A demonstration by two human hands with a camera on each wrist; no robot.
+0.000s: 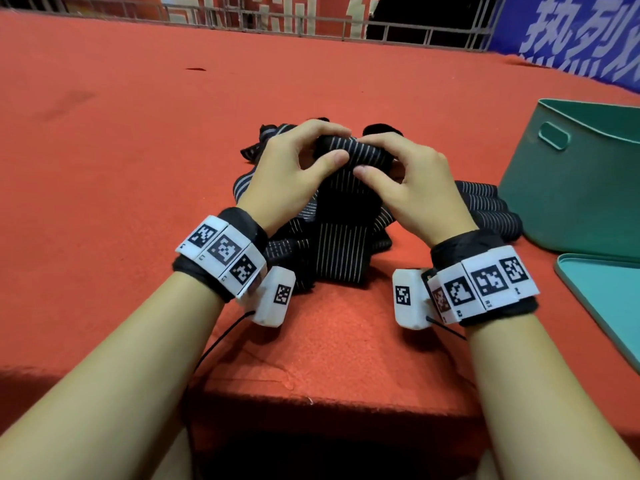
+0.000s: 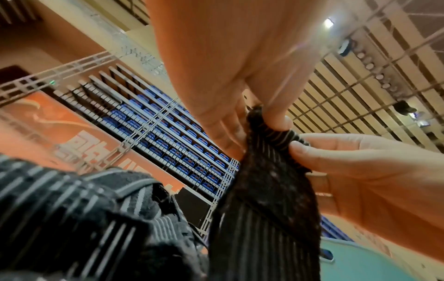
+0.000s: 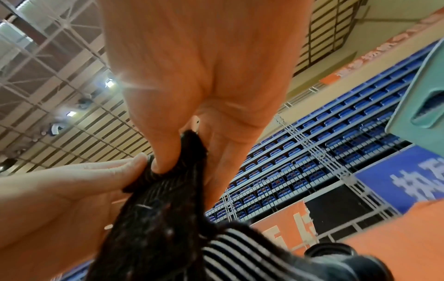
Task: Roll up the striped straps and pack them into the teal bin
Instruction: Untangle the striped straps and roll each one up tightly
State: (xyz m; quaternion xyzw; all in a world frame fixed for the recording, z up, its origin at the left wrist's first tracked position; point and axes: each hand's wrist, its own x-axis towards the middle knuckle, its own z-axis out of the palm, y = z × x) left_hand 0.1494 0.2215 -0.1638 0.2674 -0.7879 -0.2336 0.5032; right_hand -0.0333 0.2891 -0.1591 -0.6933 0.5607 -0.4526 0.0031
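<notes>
Three rolled straps [image 1: 488, 209] beside teal bin [image 1: 581, 188]

Both hands meet over a heap of loose striped straps [image 1: 332, 244] on the red cloth-covered table [image 1: 104, 133]. The left hand [image 1: 291, 174] and the right hand [image 1: 412, 188] pinch the rolled top of one black strap [image 1: 353, 154] — thumbs in front, fingers curled over the roll — while its tail hangs into the heap. Three rolled straps [image 1: 485, 209] lie just beside the teal bin [image 1: 581, 181] at right, with a teal lid [image 1: 609, 292] nearer the table edge.
</notes>
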